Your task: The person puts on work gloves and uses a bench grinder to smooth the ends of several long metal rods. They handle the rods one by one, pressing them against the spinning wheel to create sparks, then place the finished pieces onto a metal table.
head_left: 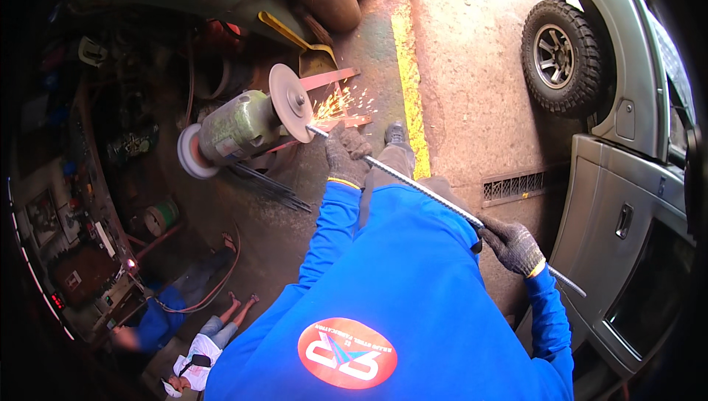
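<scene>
A long ribbed steel rebar (428, 186) slants across the front of my blue top. Near its far end, my left hand (346, 156), in a grey work glove, is closed around it. My right hand (511, 243), gloved too, grips the bar farther back, and the tail end sticks out past it. The bar's tip meets the edge of a large grinding wheel (290, 102) on a green bench grinder (237, 127). Orange sparks (343, 106) spray from the contact. A second wheel (194, 152) sits at the grinder's other end.
Several dark bars (271, 186) lie on the floor beside the grinder. A yellow dustpan (317, 58) stands behind it. To the right is a parked vehicle (619, 202), with a floor grate (516, 187) near it. Two people (198, 357) are at the lower left.
</scene>
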### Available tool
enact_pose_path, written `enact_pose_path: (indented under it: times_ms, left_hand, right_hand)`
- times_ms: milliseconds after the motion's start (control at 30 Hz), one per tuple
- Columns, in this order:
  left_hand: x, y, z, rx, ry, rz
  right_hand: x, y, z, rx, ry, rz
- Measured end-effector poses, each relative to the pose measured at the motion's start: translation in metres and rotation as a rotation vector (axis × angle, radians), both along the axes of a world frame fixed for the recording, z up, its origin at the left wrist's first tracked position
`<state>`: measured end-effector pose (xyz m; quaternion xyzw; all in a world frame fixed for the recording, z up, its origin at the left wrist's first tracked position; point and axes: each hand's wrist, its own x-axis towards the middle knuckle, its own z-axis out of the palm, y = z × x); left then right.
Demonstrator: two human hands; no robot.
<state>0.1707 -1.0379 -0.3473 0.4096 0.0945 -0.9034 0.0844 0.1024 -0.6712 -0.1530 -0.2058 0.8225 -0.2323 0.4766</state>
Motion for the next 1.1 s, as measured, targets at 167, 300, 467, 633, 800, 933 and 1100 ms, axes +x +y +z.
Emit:
enact_pose_path:
  times_ms: [167, 300, 467, 633, 800, 933, 1100]
  left_hand:
    - [0.000, 0.002, 0.000, 0.024, 0.417, 0.156]
    - [-0.001, 0.008, 0.005, 0.073, 0.489, 0.133]
    - [-0.015, 0.017, 0.018, -0.095, -0.093, -0.019]
    - [-0.040, 0.016, 0.029, -0.277, -0.190, -0.112]
    - [-0.050, 0.017, 0.029, -0.210, -0.404, -0.068]
    - [-0.045, 0.015, 0.024, -0.141, -0.210, 0.049]
    - [-0.046, 0.009, 0.011, -0.121, -0.178, 0.037]
  right_hand:
    - [0.006, -0.013, 0.021, 0.172, 0.460, 0.226]
    - [0.010, -0.004, 0.016, 0.079, 1.009, 0.334]
    - [-0.037, 0.002, -0.035, -0.027, 0.971, 0.128]
    - [-0.109, 0.006, -0.090, -0.127, 0.829, 0.111]
    - [-0.156, -0.016, -0.099, -0.125, 0.924, 0.270]
    - [-0.175, -0.031, -0.099, -0.129, 0.941, 0.292]
    - [-0.182, -0.033, -0.110, -0.143, 0.932, 0.267]
